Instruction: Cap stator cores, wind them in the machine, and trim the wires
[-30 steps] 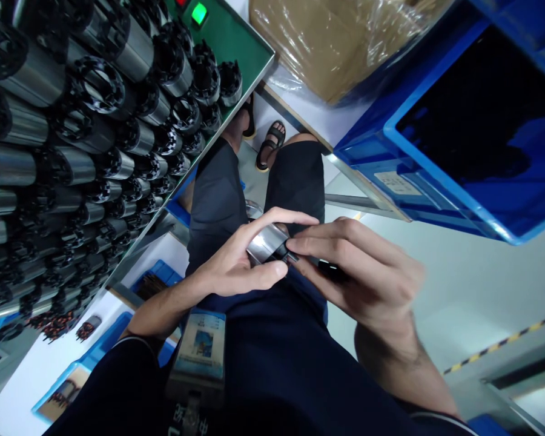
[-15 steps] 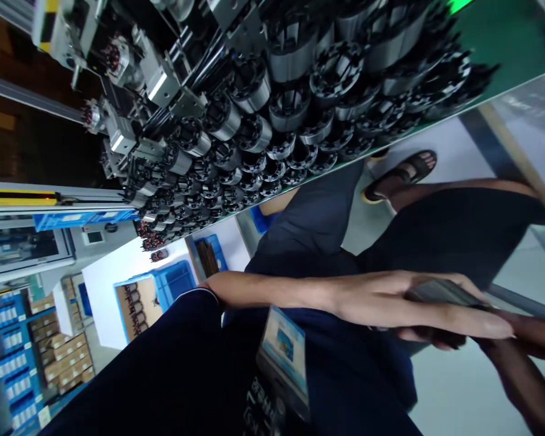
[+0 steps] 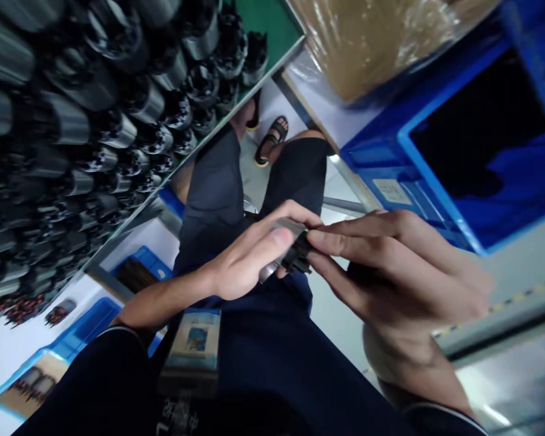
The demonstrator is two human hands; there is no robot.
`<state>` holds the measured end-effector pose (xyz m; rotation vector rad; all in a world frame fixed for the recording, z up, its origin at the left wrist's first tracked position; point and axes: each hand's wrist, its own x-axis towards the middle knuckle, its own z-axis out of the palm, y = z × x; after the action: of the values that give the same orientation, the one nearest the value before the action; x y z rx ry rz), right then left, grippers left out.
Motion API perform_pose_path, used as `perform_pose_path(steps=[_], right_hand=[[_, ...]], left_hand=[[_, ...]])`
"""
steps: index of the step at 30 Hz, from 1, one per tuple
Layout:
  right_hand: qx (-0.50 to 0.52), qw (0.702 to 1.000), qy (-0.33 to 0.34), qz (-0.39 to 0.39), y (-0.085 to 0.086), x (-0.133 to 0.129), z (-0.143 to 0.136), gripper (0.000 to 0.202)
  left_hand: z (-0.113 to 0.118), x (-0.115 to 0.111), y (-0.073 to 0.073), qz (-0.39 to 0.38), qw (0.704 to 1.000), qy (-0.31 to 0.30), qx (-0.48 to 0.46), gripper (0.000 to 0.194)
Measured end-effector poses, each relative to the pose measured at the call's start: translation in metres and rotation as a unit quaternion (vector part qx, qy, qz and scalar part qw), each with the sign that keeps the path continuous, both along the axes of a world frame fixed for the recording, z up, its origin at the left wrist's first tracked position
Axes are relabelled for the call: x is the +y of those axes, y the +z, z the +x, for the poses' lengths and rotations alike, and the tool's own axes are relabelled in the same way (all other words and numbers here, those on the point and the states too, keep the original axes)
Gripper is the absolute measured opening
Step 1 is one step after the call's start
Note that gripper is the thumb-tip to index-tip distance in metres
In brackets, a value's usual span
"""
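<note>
In the head view, my left hand (image 3: 240, 266) is wrapped round a motor stator (image 3: 296, 255), a short metal cylinder with black plastic prongs at its end. My thumb lies along the metal side. From the right, my right hand (image 3: 404, 272) reaches across with its fingertips pinched against the black end. Whether a small separate part sits between those fingertips is hidden. The stator is held in front of my body, above my lap. Many similar stators (image 3: 118, 130) stand in dense rows on a green-topped table (image 3: 279, 30) at the upper left.
A blue crate (image 3: 440, 224) with a dark interior stands at the right, near my right hand. Behind it lies a plastic-wrapped brown package (image 3: 358, 54). Blue bins (image 3: 88, 330) sit on a white surface at the lower left. A person's sandalled foot (image 3: 272, 139) shows below the table edge.
My view has swung to the right, bringing the blue crate and wrapped package in. The stator has turned so its black end shows, and my right hand now shows clearly at that end.
</note>
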<state>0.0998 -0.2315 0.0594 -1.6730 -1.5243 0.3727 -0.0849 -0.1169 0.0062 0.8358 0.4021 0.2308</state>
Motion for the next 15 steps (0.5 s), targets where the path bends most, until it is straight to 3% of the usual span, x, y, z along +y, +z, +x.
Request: perform_pose_path(steps=[3,9,11,13,15], right_hand=[[-0.005,1.0,-0.01,0.002,0.003,0.001,0.003,0.036],[0.044,0.998,0.049,-0.019,0.004,-0.007,0.009,0.025],[0.056,0.998,0.005,-0.008,0.004,-0.007,0.009,0.027],[0.062,0.998,-0.032,0.002,0.004,-0.007,0.01,0.029],[0.064,0.997,-0.036,0.007,0.004,-0.008,0.012,0.033]], left_hand=[[-0.001,0.003,0.001,0.054,0.999,0.004,-0.006,0.052],[0.009,0.011,-0.007,0.123,0.989,-0.03,-0.079,0.038],[0.018,0.009,-0.017,0.138,0.98,0.001,-0.143,0.055],[0.025,0.006,-0.028,0.149,0.966,0.031,-0.207,0.092],[0.027,0.004,-0.035,0.153,0.966,0.039,-0.205,0.115]])
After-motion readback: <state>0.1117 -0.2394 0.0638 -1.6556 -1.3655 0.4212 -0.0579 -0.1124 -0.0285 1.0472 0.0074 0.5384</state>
